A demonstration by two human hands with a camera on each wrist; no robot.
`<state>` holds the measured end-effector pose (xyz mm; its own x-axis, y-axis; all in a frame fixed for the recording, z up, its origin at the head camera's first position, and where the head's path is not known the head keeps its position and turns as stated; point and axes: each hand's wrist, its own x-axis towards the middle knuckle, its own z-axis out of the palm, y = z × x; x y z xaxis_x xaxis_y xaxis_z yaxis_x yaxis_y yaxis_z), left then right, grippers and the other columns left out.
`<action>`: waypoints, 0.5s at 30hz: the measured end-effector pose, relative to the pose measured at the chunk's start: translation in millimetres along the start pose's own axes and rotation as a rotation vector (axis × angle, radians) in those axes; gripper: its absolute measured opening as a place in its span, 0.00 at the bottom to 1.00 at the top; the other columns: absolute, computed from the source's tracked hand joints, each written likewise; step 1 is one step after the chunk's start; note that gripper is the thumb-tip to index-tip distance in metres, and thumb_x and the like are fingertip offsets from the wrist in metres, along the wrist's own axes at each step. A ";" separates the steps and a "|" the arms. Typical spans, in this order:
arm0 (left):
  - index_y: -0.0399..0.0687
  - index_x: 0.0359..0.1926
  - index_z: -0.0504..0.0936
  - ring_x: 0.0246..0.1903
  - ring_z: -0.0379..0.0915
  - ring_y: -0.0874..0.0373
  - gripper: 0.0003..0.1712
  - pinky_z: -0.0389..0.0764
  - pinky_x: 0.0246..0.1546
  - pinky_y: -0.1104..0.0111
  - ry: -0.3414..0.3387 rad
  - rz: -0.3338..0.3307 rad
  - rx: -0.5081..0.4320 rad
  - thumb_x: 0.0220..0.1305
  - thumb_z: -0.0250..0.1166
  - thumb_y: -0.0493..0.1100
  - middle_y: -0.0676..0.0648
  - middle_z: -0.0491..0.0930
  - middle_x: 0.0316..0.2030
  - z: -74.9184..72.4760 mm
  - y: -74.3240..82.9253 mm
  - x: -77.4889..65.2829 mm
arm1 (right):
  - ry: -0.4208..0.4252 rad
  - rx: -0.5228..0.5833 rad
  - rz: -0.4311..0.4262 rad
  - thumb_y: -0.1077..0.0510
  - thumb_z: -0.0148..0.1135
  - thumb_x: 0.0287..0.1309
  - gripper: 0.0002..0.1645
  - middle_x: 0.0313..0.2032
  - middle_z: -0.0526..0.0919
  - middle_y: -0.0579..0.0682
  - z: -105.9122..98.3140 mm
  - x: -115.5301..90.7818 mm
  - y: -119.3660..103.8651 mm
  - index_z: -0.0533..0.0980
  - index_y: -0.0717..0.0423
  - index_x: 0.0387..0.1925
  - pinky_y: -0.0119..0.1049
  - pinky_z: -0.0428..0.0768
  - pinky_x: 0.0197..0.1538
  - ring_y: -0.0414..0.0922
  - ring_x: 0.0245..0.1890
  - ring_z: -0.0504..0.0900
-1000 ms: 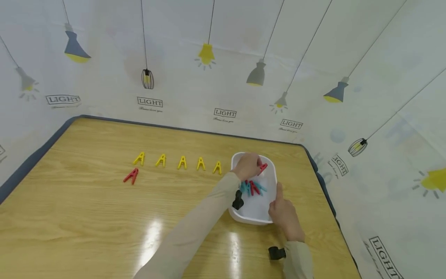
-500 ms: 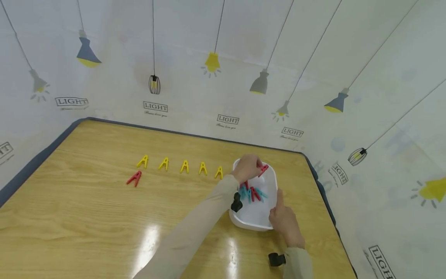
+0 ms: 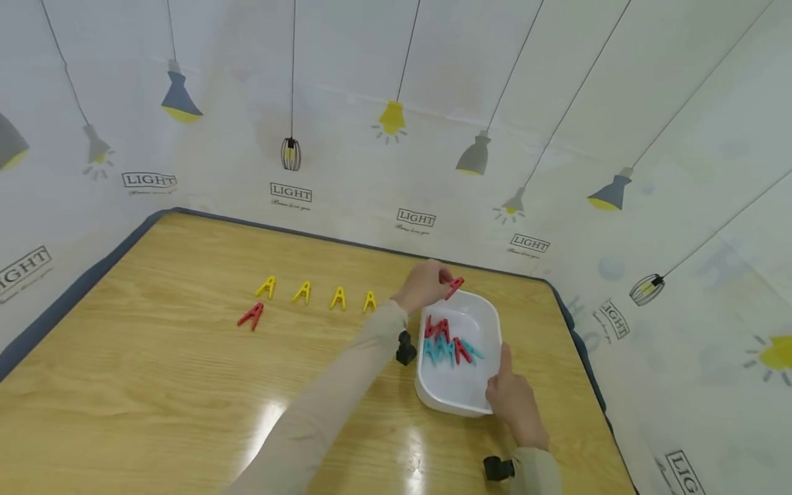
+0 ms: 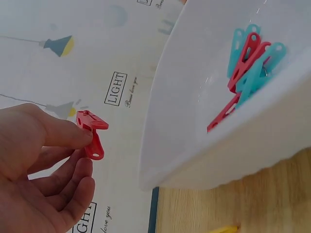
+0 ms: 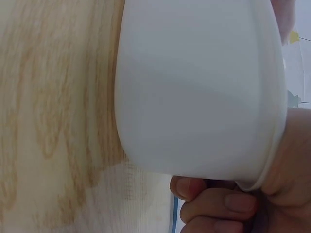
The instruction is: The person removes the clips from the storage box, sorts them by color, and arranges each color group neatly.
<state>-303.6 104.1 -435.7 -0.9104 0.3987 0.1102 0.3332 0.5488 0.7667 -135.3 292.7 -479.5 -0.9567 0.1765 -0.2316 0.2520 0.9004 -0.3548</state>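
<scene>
My left hand [image 3: 423,285] pinches a red clothespin [image 3: 454,287] between thumb and fingers, over the far left corner of a white plastic bin [image 3: 454,390]. In the left wrist view this clothespin [image 4: 96,148] is outside the bin's rim, its handles spread apart. Several red and light blue clothespins [image 3: 445,344] lie in a heap along the bin's left side. My right hand [image 3: 516,405] grips the bin's right wall near the front corner, its index finger along the rim. The right wrist view shows curled fingers [image 5: 218,204] below the rim.
Several yellow clothespins [image 3: 337,298] stand in a row across the wooden table [image 3: 185,371], left of the bin. One red clothespin [image 3: 251,316] lies below the row's left end. A printed wall covering [image 3: 346,137] rises behind the table's dark edge.
My left hand has lifted the red clothespin from inside the bin up and left to its far rim. The right hand stays on the bin. The head view has shifted slightly.
</scene>
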 end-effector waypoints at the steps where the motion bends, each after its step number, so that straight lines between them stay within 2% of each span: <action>1: 0.43 0.46 0.85 0.39 0.79 0.58 0.09 0.81 0.39 0.71 0.001 -0.007 -0.009 0.66 0.65 0.37 0.47 0.85 0.41 -2.5 -1.9 -1.0 | -0.003 0.001 0.002 0.61 0.46 0.72 0.42 0.28 0.77 0.57 -0.3 -0.1 0.2 0.37 0.63 0.77 0.37 0.72 0.30 0.47 0.24 0.73; 8: 0.42 0.48 0.85 0.41 0.79 0.56 0.10 0.81 0.42 0.68 0.026 -0.040 -0.041 0.68 0.64 0.38 0.46 0.84 0.43 -23.8 -11.0 -12.8 | -0.010 -0.008 0.006 0.61 0.47 0.72 0.43 0.26 0.76 0.57 -0.6 -0.8 0.7 0.36 0.63 0.77 0.37 0.70 0.28 0.47 0.23 0.72; 15: 0.41 0.48 0.85 0.39 0.80 0.56 0.10 0.82 0.39 0.69 0.079 0.011 -0.019 0.68 0.64 0.37 0.45 0.85 0.42 -43.0 -11.6 -13.5 | 0.016 -0.020 -0.029 0.62 0.45 0.71 0.42 0.25 0.76 0.57 0.7 -0.1 2.7 0.37 0.64 0.77 0.37 0.68 0.26 0.47 0.21 0.72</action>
<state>-305.7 60.7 -418.9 -0.9234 0.3452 0.1678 0.3395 0.5306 0.7767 -134.5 294.9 -481.1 -0.9657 0.1565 -0.2071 0.2214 0.9130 -0.3426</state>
